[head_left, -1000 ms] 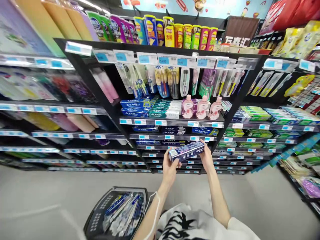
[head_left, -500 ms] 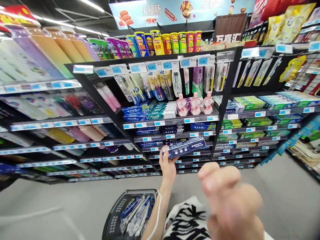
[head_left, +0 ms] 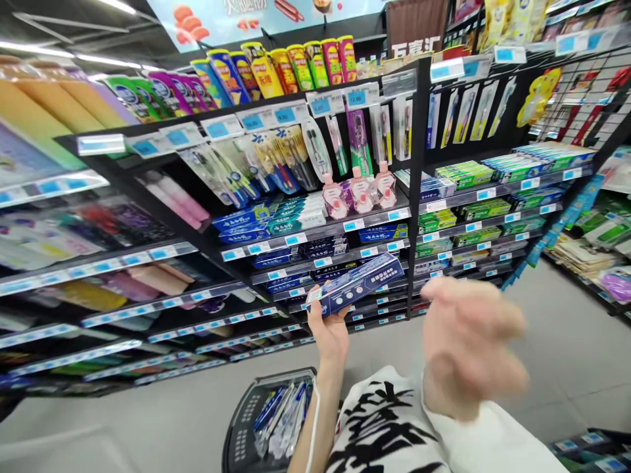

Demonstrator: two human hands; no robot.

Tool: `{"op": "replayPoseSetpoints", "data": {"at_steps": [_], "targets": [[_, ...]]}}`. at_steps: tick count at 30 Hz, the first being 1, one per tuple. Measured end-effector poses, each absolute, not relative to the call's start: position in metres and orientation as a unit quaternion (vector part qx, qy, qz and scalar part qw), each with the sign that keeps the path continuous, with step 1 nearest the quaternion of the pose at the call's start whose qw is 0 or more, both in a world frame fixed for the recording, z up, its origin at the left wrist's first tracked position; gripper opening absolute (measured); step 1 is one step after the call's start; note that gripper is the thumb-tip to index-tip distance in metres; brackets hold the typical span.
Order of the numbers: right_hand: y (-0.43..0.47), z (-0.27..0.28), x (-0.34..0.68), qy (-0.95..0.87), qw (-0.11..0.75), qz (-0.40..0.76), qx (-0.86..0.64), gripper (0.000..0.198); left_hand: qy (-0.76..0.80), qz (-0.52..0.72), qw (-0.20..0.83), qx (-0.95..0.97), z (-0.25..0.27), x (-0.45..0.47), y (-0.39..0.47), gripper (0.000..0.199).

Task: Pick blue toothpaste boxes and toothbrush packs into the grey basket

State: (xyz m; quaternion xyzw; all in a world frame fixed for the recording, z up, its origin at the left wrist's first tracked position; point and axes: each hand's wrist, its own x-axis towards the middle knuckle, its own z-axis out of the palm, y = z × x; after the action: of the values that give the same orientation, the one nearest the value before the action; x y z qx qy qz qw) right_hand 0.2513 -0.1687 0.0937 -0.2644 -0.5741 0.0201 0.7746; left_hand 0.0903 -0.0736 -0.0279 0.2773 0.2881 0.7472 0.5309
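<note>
Pinching blue box [head_left: 362, 284] at left end w/ L hand [head_left: 332, 336]; prob. light, stiff, slick; best held mid-sides. Seeing R hand [head_left: 470, 345] at near right, blurred; can't tell if spread.

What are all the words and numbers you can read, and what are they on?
"万…汇": brown banner, middle character unclear.
"无限": yellow chip can.
"12.00": price tag on the upper edge.
"9.90": another tag, further left.
"DARLIE": green toothpaste box.
Too small or blurred: the small print on the dark blue toothpaste box in the left hand, and most other tags.
Cut off: characters on the hanging sign.
</note>
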Motion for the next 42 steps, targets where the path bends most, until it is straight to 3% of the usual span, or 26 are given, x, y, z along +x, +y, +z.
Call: {"op": "replayPoseSetpoints", "data": {"at_steps": [3,4,7,9,13,15,19,22,29,42], "targets": [[-0.103,0.061,0.278,-0.483,0.837,0.032,-0.256,0.021,0.288,0.759,0.532,0.241,-0.023,0.1,-0.08,0.037],[-0.086,0.048,0.286,-0.493,0.824,0.086,-0.265,0.022,0.288,0.758,0.534,0.241,-0.022,0.103,-0.081,0.038],[-0.059,0.013,0.303,-0.552,0.73,0.297,-0.275,0.048,0.299,0.741,0.534,0.276,-0.017,0.113,-0.087,0.038],[-0.054,-0.001,0.306,-0.536,0.705,0.359,-0.294,0.054,0.308,0.726,0.524,0.323,-0.015,0.121,-0.092,0.041],[-0.042,-0.018,0.303,-0.364,0.765,0.444,-0.294,0.027,0.303,0.691,0.486,0.442,-0.014,0.141,-0.111,0.065],[-0.033,-0.027,0.303,-0.264,0.775,0.524,-0.237,0.022,0.292,0.661,0.473,0.504,-0.018,0.151,-0.124,0.067],[-0.026,-0.044,0.313,-0.113,0.737,0.656,-0.12,0.019,0.23,0.558,0.452,0.657,-0.031,0.165,-0.148,0.071],[-0.03,-0.05,0.318,-0.065,0.693,0.718,-0.007,0.012,0.127,0.475,0.373,0.787,-0.039,0.17,-0.159,0.07],[-0.026,-0.054,0.311,0.014,0.639,0.733,0.232,0.013,0.015,0.194,0.284,0.939,-0.034,0.177,-0.163,0.037],[-0.031,-0.046,0.309,0.046,0.641,0.715,0.275,0.017,-0.005,0.143,0.263,0.954,-0.03,0.181,-0.16,0.032]]}}
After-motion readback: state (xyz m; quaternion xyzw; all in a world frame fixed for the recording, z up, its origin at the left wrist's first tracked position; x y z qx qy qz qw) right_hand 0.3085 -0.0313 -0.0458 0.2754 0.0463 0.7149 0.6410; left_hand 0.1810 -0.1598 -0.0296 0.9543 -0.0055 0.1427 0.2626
